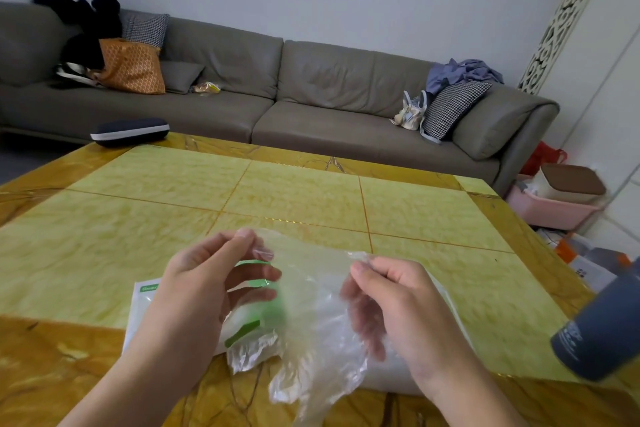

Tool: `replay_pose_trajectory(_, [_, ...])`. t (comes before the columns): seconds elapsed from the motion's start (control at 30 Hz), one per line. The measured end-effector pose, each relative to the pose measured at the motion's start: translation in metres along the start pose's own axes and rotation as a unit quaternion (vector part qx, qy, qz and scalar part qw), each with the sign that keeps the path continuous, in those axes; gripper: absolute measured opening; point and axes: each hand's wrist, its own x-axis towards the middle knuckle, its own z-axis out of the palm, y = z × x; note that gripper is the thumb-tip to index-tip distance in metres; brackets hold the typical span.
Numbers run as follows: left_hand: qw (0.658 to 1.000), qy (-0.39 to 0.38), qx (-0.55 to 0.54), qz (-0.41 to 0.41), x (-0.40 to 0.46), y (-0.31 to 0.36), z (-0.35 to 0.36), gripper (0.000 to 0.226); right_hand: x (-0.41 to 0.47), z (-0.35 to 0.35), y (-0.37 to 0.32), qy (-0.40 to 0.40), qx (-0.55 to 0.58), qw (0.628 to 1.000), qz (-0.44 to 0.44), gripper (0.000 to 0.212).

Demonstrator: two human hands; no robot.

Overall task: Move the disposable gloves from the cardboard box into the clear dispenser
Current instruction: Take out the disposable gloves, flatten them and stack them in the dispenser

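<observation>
Gloves [311, 315] up off the desk [294, 198], a thin clear bunch stretched between both hands. The left hand [204, 284] pinches one top corner between thumb and forefinger, the right hand [391, 295] pinches the other, and the film hangs down between and below them, crinkled fingers dangling toward the near desk edge. How many gloves are in that bunch cannot be told; the layers blur together.

Just beneath the left hand lies a white and green pack [145, 308], flat on the desk, partly hidden. It looks like the gloves' packaging; the cardboard box and the clear dispenser are not plainly visible from here.

To do this step well, the person would likely keep both pinches firm, hold the top edge level and taut so the stack stays flat, and lower it in without letting the loose fingers snag or fold.

Count so far: two hands, one bunch of gloves, one pack, one dark bottle [602, 329] beyond the right hand.
</observation>
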Motion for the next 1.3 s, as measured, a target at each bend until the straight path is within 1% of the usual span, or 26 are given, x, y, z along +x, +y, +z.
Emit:
replay_pose_trajectory(0.07, [1.000,0.002,0.011,0.001,-0.001,0.000,0.003,0.023,0.000,-0.002,0.001,0.003,-0.006,1.000,-0.004,0.037])
replay_pose_trajectory(0.13, [0.999,0.001,0.037,0.007,-0.004,0.000,0.008,0.026,0.000,-0.007,0.000,0.007,-0.024,1.000,-0.012,0.032])
replay_pose_trajectory(0.27, [0.995,0.016,0.093,0.022,-0.008,0.010,0.024,0.031,-0.003,-0.022,-0.007,-0.003,-0.089,0.995,-0.038,0.022])
replay_pose_trajectory(0.33, [0.991,0.016,0.126,0.048,-0.006,0.014,0.035,0.029,-0.004,-0.037,-0.008,0.036,-0.082,0.995,-0.040,0.021])
replay_pose_trajectory(0.37, [0.984,0.021,0.159,0.075,-0.007,0.016,0.041,0.025,-0.003,-0.045,-0.007,0.064,-0.064,0.995,-0.035,0.021])
replay_pose_trajectory(0.4, [0.963,0.039,0.232,0.131,-0.008,0.016,0.046,0.022,-0.003,-0.054,-0.006,0.093,-0.038,0.995,-0.026,0.021])
replay_pose_trajectory(0.43, [0.905,0.062,0.348,0.237,-0.009,0.016,0.051,0.019,-0.002,-0.064,-0.006,0.120,-0.013,0.993,-0.014,0.020])
replay_pose_trajectory(0.47, [0.814,0.066,0.455,0.354,-0.012,0.017,0.058,0.015,-0.001,-0.072,-0.004,0.139,0.002,0.990,-0.001,0.021])
replay_pose_trajectory(0.5, [0.724,0.045,0.517,0.454,-0.018,0.017,0.069,0.012,-0.001,-0.080,-0.001,0.151,-0.003,0.988,0.010,0.024])
replay_pose_trajectory(0.53, [0.664,-0.004,0.542,0.515,-0.022,0.013,0.079,0.011,0.001,-0.083,0.002,0.157,-0.017,0.987,0.018,0.027])
replay_pose_trajectory(0.57, [0.645,-0.067,0.553,0.523,-0.025,0.005,0.091,0.011,0.003,-0.087,0.006,0.161,-0.035,0.986,0.028,0.029])
replay_pose_trajectory(0.6, [0.651,-0.119,0.563,0.495,-0.026,-0.003,0.102,0.014,0.005,-0.088,0.010,0.160,-0.052,0.985,0.040,0.030])
replay_pose_trajectory(0.63, [0.662,-0.162,0.586,0.439,-0.025,-0.014,0.112,0.017,0.006,-0.088,0.015,0.158,-0.070,0.983,0.056,0.029])
replay_pose_trajectory(0.67, [0.667,-0.183,0.618,0.375,-0.022,-0.025,0.117,0.021,0.008,-0.088,0.019,0.153,-0.089,0.982,0.070,0.028])
replay_pose_trajectory(0.7, [0.660,-0.192,0.656,0.310,-0.017,-0.035,0.119,0.023,0.008,-0.088,0.023,0.148,-0.112,0.979,0.081,0.026])
replay_pose_trajectory(0.73, [0.646,-0.204,0.692,0.250,-0.012,-0.045,0.117,0.024,0.009,-0.088,0.025,0.140,-0.143,0.976,0.090,0.025])
replay_pose_trajectory(0.8, [0.623,-0.231,0.728,0.170,-0.004,-0.058,0.114,0.028,0.007,-0.091,0.030,0.122,-0.228,0.961,0.099,0.028])
replay_pose_trajectory(0.87, [0.603,-0.254,0.745,0.128,0.000,-0.064,0.111,0.037,0.009,-0.094,0.032,0.123,-0.317,0.935,0.102,0.032])
replay_pose_trajectory(0.93, [0.585,-0.279,0.757,0.086,0.004,-0.066,0.110,0.049,0.011,-0.097,0.037,0.147,-0.378,0.909,0.103,0.031])
replay_pose_trajectory(1.0, [0.579,-0.299,0.757,0.052,0.010,-0.064,0.110,0.058,0.014,-0.098,0.040,0.158,-0.433,0.882,0.099,0.028])
replay_pose_trajectory(1.1, [0.567,-0.316,0.761,0.013,0.018,-0.062,0.113,0.069,0.014,-0.097,0.039,0.149,-0.506,0.844,0.093,0.025])
replay_pose_trajectory(1.2, [0.553,-0.307,0.775,0.010,0.022,-0.066,0.118,0.067,0.012,-0.093,0.033,0.144,-0.544,0.821,0.101,0.029])
replay_pose_trajectory(1.27, [0.544,-0.298,0.784,0.017,0.024,-0.071,0.120,0.061,0.008,-0.090,0.024,0.147,-0.559,0.809,0.109,0.027])
replay_pose_trajectory(1.3, [0.548,-0.297,0.782,0.016,0.026,-0.074,0.120,0.059,0.005,-0.087,0.017,0.151,-0.565,0.805,0.097,0.024])
